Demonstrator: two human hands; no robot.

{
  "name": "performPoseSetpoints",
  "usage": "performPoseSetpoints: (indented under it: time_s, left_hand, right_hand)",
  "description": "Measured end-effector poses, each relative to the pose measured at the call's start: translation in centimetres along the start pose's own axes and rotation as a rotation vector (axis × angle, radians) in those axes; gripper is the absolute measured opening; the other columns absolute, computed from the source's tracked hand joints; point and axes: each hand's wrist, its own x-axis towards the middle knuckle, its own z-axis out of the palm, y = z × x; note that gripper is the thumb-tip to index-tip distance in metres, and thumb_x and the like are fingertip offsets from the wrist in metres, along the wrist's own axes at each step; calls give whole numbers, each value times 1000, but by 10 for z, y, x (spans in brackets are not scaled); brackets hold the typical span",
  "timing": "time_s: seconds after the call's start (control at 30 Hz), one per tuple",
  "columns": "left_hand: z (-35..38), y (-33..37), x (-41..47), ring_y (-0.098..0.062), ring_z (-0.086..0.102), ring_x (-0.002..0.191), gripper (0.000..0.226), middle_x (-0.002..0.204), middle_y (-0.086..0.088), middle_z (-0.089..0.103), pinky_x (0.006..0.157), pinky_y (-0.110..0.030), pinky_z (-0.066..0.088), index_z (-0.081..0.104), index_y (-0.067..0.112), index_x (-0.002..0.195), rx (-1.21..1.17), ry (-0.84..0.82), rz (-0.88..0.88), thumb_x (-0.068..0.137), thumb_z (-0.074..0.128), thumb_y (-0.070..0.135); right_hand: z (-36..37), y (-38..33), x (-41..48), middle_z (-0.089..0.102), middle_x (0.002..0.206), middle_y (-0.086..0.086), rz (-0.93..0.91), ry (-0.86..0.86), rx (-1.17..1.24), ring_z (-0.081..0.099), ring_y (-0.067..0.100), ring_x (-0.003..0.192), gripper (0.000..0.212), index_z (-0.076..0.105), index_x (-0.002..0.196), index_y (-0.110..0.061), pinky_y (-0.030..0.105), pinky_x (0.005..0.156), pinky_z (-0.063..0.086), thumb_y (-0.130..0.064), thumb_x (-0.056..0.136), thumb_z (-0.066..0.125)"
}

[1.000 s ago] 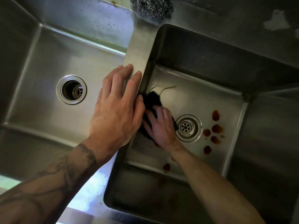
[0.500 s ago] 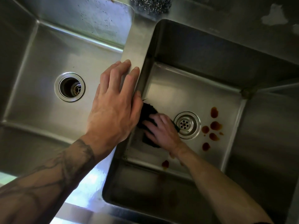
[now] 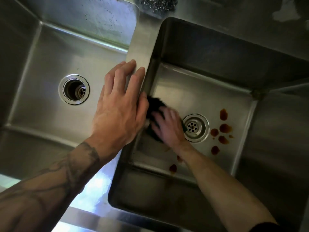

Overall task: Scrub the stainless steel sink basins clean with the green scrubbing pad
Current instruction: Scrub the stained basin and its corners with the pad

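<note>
The dark green scrubbing pad (image 3: 155,104) lies on the floor of the right basin (image 3: 200,87), against its left wall and left of the drain (image 3: 194,128). My right hand (image 3: 168,126), blurred, presses down on the pad with spread fingers and covers most of it. My left hand (image 3: 118,111) rests flat on the divider (image 3: 142,44) between the basins, fingers straight. Brown stains (image 3: 223,114) spot the floor right of the drain, and another stain (image 3: 173,168) sits near the front edge.
The left basin (image 3: 41,123) has an open drain hole (image 3: 74,89) and specks on its back wall. A steel wool ball (image 3: 157,3) sits on the rear ledge behind the divider.
My right hand has slid the pad toward the near side and partly back again beside the drain. A thin curled mark above the pad is gone. My left hand stays on the divider.
</note>
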Motion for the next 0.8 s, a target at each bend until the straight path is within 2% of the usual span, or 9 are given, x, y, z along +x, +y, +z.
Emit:
performPoseSetpoints:
  time_s: [0.07, 0.13, 0.2, 0.27, 0.37, 0.5, 0.6, 0.77, 0.8]
  left_hand:
    - [1, -1, 0, -47, 46, 136, 45, 151, -27, 48, 115, -52, 42, 54, -2, 146, -4, -6, 5, 105, 54, 15]
    - [1, -1, 0, -47, 46, 136, 45, 151, -27, 48, 115, -52, 42, 54, -2, 146, -4, -8, 2, 105, 54, 15]
    - [1, -1, -1, -47, 46, 136, 44, 151, -27, 48, 116, -53, 41, 54, -2, 146, -4, -8, -1, 105, 54, 14]
    - [0, -2, -1, -48, 46, 136, 45, 151, -28, 48, 116, -53, 41, 54, -3, 146, -3, -6, 4, 104, 55, 14]
    - [1, -2, -1, -48, 47, 135, 45, 149, -29, 48, 116, -53, 41, 54, -3, 145, -6, 3, 14, 104, 55, 14]
    - [3, -2, 0, -47, 46, 134, 45, 149, -29, 48, 115, -53, 41, 54, -3, 145, -5, 3, 18, 104, 55, 15]
    - [1, -2, 0, -48, 47, 135, 45, 149, -29, 48, 115, -53, 41, 54, -3, 145, -1, -10, 16, 104, 55, 15]
    - [-1, 0, 0, -49, 47, 135, 45, 149, -30, 48, 117, -53, 39, 54, -4, 145, 7, -23, 12, 104, 54, 14]
    - [-1, 0, 0, -49, 47, 136, 45, 149, -30, 48, 117, -53, 38, 54, -4, 145, 6, -22, 13, 104, 54, 14]
  right_hand:
    - [1, -1, 33, 56, 133, 16, 306, 120, -53, 51, 31, 119, 38, 64, 131, -15, 44, 104, 44, -37, 101, 60]
    - [5, -23, 42, 55, 132, 17, 435, 186, -18, 51, 32, 119, 38, 64, 131, -15, 44, 106, 43, -37, 101, 58]
    - [13, -43, 18, 55, 132, 18, 324, 116, 34, 51, 33, 118, 39, 63, 132, -14, 46, 104, 43, -37, 101, 60]
    - [12, -45, -19, 56, 132, 19, 24, 1, 61, 50, 34, 117, 40, 63, 132, -11, 48, 102, 46, -35, 100, 64]
    - [-1, 4, -19, 61, 129, 19, -263, -105, 12, 52, 34, 114, 39, 68, 126, -11, 51, 98, 48, -35, 95, 66]
    - [-15, 51, 34, 53, 136, 12, 257, 85, -100, 48, 28, 123, 41, 60, 132, -19, 43, 108, 43, -44, 101, 54]
    - [-6, 23, 17, 50, 136, 12, 364, 115, -59, 47, 28, 123, 40, 59, 133, -19, 40, 107, 42, -45, 102, 53]
    - [-10, 13, -51, 56, 131, 16, -200, -146, 17, 54, 33, 117, 37, 65, 130, -13, 47, 101, 48, -36, 101, 61]
    - [-13, 26, -44, 58, 130, 16, -208, -134, 9, 55, 34, 115, 36, 67, 128, -13, 47, 100, 48, -35, 101, 63]
